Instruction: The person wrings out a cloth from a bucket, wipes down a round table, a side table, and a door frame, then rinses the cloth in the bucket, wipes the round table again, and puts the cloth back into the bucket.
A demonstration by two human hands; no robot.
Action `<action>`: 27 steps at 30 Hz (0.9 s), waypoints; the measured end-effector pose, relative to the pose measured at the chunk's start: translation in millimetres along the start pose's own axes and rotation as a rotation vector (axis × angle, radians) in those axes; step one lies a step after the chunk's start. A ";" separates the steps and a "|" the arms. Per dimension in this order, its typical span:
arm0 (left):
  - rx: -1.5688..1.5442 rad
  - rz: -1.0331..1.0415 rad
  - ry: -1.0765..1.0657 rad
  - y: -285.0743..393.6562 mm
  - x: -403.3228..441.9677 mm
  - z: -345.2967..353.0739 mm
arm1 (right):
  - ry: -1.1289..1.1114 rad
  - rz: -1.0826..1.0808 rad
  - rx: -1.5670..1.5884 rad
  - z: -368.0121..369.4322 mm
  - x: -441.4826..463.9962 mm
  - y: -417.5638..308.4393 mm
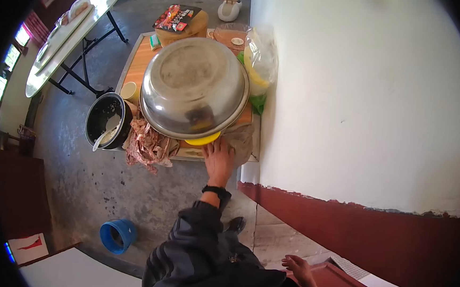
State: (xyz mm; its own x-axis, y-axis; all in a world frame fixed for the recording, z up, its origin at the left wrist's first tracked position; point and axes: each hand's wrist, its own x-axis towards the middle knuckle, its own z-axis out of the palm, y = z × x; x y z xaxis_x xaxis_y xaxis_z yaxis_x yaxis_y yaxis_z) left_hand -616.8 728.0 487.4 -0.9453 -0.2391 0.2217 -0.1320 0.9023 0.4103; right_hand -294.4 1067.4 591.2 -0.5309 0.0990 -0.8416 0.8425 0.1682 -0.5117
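Note:
My left hand, with a dark band on its wrist, reaches forward to the near edge of a low table. Its fingers are stretched out and apart, the tips at a yellow rim that shows below a large upturned steel basin. A greyish-brown cloth or bag lies right beside these fingers. What the basin covers is hidden. Low at the right, my right hand hangs in the air with loosely bent, parted fingers and holds nothing.
Left of the basin are crumpled brownish paper or cloth, a black pot with a spoon, and a paper cup. Behind stands a box. A white wall bounds the right; a blue bucket stands on the floor.

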 end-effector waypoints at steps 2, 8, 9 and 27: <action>0.021 -0.047 0.007 -0.1 -10.0 -3.5 | -0.035 0.020 0.006 -2.8 -2.6 -8.2; 0.139 -0.061 -0.001 -41.5 -14.4 -20.9 | 0.047 -0.024 0.028 -21.0 -18.1 -17.7; 0.160 -0.082 0.037 -55.1 -13.8 -26.6 | 0.040 -0.041 0.027 -26.6 -17.9 -9.3; 0.074 0.171 -0.039 -2.9 2.5 18.5 | 0.012 -0.051 -0.041 -23.0 -8.8 -20.5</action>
State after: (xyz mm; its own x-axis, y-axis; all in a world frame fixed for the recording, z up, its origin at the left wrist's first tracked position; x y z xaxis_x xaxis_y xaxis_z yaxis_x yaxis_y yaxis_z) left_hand -624.3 731.4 470.4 -0.9664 -0.0674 0.2479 0.0113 0.9530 0.3029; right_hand -309.1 1085.7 613.1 -0.5740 0.1010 -0.8126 0.8103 0.2130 -0.5459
